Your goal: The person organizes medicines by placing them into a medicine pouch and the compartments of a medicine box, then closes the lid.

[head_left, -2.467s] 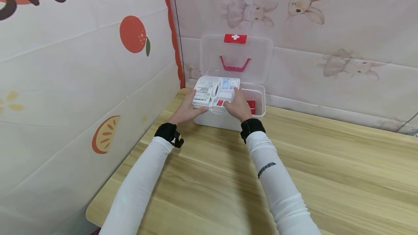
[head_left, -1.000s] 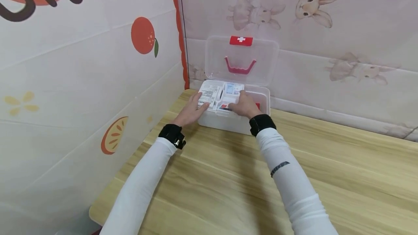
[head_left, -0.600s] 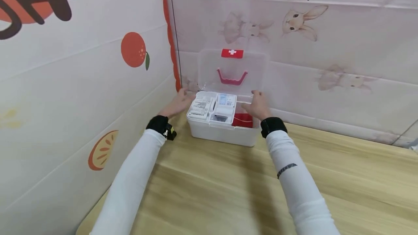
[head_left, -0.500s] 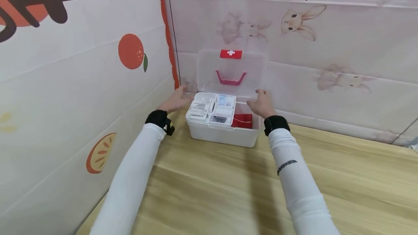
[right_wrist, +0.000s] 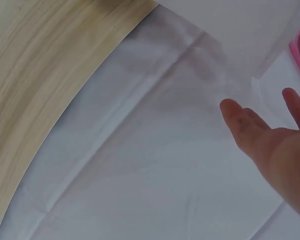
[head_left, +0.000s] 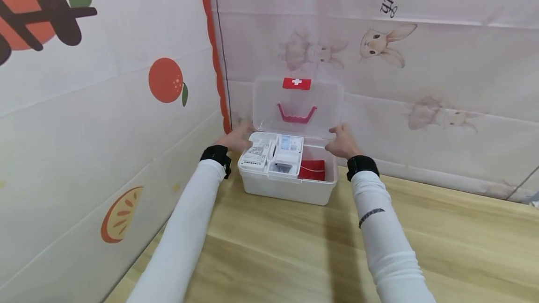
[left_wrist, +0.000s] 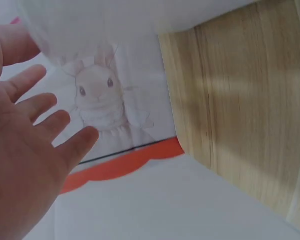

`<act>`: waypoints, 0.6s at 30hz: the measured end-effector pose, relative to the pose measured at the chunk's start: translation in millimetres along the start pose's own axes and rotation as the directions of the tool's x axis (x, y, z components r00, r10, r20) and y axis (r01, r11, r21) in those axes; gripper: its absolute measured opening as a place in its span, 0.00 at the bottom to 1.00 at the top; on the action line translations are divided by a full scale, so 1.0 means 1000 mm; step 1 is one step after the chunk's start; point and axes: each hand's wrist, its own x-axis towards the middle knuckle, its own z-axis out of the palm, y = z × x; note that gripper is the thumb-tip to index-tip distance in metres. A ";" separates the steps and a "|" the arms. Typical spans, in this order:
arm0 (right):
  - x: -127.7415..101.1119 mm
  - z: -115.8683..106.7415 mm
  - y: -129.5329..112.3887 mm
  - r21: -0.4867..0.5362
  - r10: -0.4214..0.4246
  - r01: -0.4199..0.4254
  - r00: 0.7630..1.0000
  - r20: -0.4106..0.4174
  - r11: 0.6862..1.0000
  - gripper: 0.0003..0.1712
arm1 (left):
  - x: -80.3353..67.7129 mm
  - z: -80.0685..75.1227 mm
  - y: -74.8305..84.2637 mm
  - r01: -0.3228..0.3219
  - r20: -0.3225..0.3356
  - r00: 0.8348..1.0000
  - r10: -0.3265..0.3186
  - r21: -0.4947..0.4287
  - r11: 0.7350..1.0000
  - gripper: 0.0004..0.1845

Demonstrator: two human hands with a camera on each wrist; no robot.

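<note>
Against cartoon-print walls (head_left: 105,106), seemingly a wooden table (head_left: 442,237).

The head view looks forward and down from above the forearms at the counter (head_left: 294,247) corner. Each wrist view sits close behind its palm, facing the wall cloth (left_wrist: 139,200); all three share counter and cloth.

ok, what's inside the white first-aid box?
The white plastic first-aid box holds a white tray of printed medicine packets on its left and a red pouch on its right. Whatever lies beneath the tray is hidden.
</note>
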 end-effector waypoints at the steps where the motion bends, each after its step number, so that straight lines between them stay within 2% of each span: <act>1: 0.001 0.000 0.002 -0.014 -0.016 0.016 1.000 0.002 1.000 0.35 | 0.000 0.001 0.001 -0.005 0.006 1.000 0.005 0.003 1.000 0.29; 5: 0.002 0.004 0.013 -0.051 -0.039 0.042 0.998 0.044 0.998 0.35 | -0.002 0.003 -0.002 0.002 0.036 0.999 -0.002 0.012 1.000 0.28; 9: 0.004 0.010 0.020 -0.060 -0.051 0.055 0.996 0.069 0.997 0.35 | -0.003 0.004 -0.011 -0.035 0.036 0.999 0.034 0.030 0.999 0.27; 12: 0.007 0.012 0.021 -0.035 -0.067 0.069 0.997 0.044 0.997 0.33 | 0.000 0.005 -0.019 -0.096 0.000 0.995 0.096 0.061 0.994 0.26; 14: 0.009 0.012 0.021 0.002 -0.067 0.067 0.998 0.018 0.998 0.32 | 0.002 0.007 -0.023 -0.115 -0.030 0.993 0.118 0.085 0.990 0.25; 18: 0.015 0.014 0.023 0.073 -0.063 0.067 0.996 -0.058 0.995 0.30 | 0.000 0.010 -0.026 -0.096 -0.069 0.992 0.104 0.110 0.989 0.24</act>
